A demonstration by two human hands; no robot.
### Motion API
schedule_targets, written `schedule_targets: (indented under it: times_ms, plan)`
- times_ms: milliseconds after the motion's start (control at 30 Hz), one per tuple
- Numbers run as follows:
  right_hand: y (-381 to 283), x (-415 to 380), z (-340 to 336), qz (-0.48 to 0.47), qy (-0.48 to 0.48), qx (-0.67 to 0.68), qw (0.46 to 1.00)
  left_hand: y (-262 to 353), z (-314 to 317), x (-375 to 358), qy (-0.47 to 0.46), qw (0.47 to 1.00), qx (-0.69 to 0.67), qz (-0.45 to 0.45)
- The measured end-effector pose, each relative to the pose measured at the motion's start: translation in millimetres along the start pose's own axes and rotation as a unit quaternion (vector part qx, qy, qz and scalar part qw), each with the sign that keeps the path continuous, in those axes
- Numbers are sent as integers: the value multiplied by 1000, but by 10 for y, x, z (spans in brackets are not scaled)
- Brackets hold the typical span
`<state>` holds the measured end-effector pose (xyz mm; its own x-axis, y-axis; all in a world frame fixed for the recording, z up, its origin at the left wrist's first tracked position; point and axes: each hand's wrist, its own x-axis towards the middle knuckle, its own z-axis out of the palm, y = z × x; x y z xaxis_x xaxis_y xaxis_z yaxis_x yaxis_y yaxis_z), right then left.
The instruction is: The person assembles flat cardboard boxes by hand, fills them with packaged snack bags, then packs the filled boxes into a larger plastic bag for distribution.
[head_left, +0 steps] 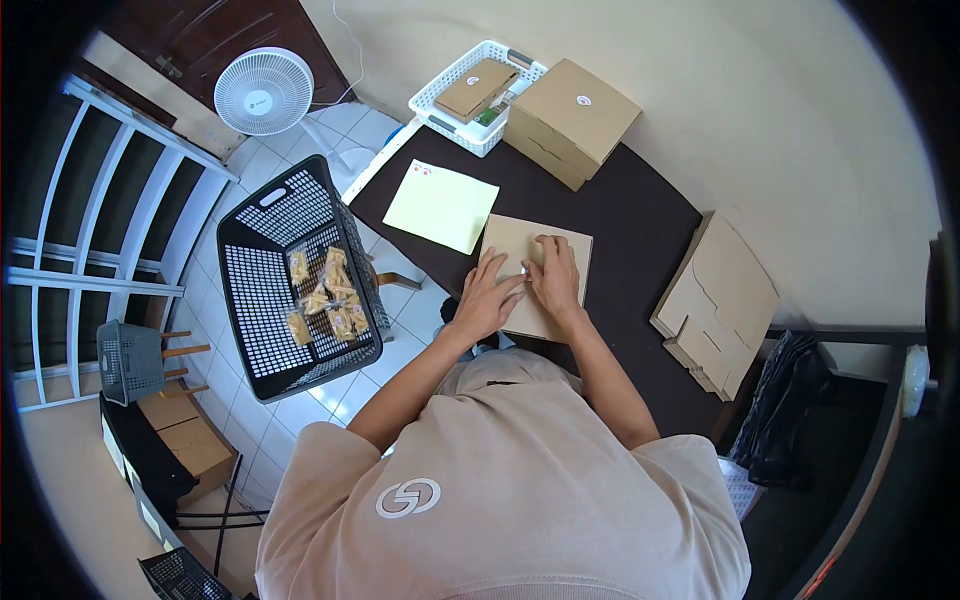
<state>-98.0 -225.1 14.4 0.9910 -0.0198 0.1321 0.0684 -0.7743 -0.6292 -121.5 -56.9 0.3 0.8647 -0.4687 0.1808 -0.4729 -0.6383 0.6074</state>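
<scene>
A flat brown cardboard box (545, 232) lies closed on the dark table in front of me. Both hands rest over its top, fingertips meeting at a small white sticker (524, 270). My left hand (484, 298) comes in from the left, fingers bent, with its tips at the sticker's edge. From the right, my right hand (556, 283) has its thumb and fingers curled at the other edge. Whether the sticker is stuck down is hidden by the fingers. Just beyond the box lies a pale yellow sticker sheet (440, 205) with a few small labels at its far corner.
Flattened cardboard boxes (722, 305) are stacked at the table's right. At the back stand a large stickered carton (572, 115) and a white basket (467, 136) holding a smaller box. A black crate (262, 300) with several snack packs (338, 280) is at the left, near a fan (263, 92).
</scene>
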Motion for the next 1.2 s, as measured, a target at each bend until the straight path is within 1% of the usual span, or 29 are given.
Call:
schedule_targets:
  times_ms: [33,67,100,133,233,300,333,400,433,500,567,633,700,767,833,867,900,933,967,1033,1067,1100,1133,1167,1200]
  plan:
    - [18,-22,2,1,2,2,1000,-13,2,-13,0,1000,-7,-9]
    - [59,-63,-1,-21,8,14,1000,-23,7,-28,-3,1000,-5,-8]
    - [70,-95,-28,-43,14,26,999,-27,12,-25,8,1000,-6,-6]
    - [83,-131,-59,-41,18,27,999,-29,20,-11,19,1000,-8,-4]
    - [101,-227,-114,-23,14,13,1000,-24,19,-11,17,1000,5,1]
    - [106,-236,-97,14,29,-4,999,-5,14,-10,10,1000,18,4]
    - [112,-226,-71,16,28,-3,999,7,12,-5,5,1000,30,6]
    - [110,-194,2,47,67,-24,996,1,10,0,-7,1000,24,6]
    - [105,-197,29,45,63,-20,997,-11,4,-5,-15,1000,17,5]
    - [102,-179,85,36,99,-59,993,-65,6,-24,-9,1000,1,-6]
    - [112,-181,128,25,95,-66,993,-105,-10,-49,-26,999,-28,14]
    - [131,-171,158,27,112,-91,989,-171,-12,-48,-22,999,-42,3]
    - [137,-172,153,23,101,-94,990,-206,-24,-62,-32,996,-80,13]
    - [102,-206,120,19,93,-99,991,-247,-39,-68,-19,996,-88,5]
    - [59,-238,62,-5,85,-87,993,-338,-40,-46,-41,979,-198,-8]
    - [36,-251,39,2,70,-82,994,-372,-32,-43,-9,982,-186,-13]
    - [49,-254,53,1,73,-84,994,-376,-104,-69,-7,982,-186,-10]
    - [91,-254,97,8,83,-69,994,-386,-217,-113,3,959,-271,-79]
    - [143,-271,133,19,97,-57,994,-395,-328,-167,7,924,-353,-145]
    - [186,-341,184,19,144,1,989,-534,-455,-362,79,936,-322,-120]
    - [117,-419,130,22,166,48,985,-624,-522,-492,84,911,-379,-139]
    - [144,-497,168,32,199,105,974,-684,-638,-662,68,877,-436,-189]
    - [67,-641,131,46,225,125,965,-723,-716,-857,81,861,-461,-198]
    - [-18,-775,91,56,251,147,955,-724,-852,-1057,58,863,-443,-235]
    - [-78,-926,35,65,267,136,952,-700,-916,-1285,73,859,-430,-270]
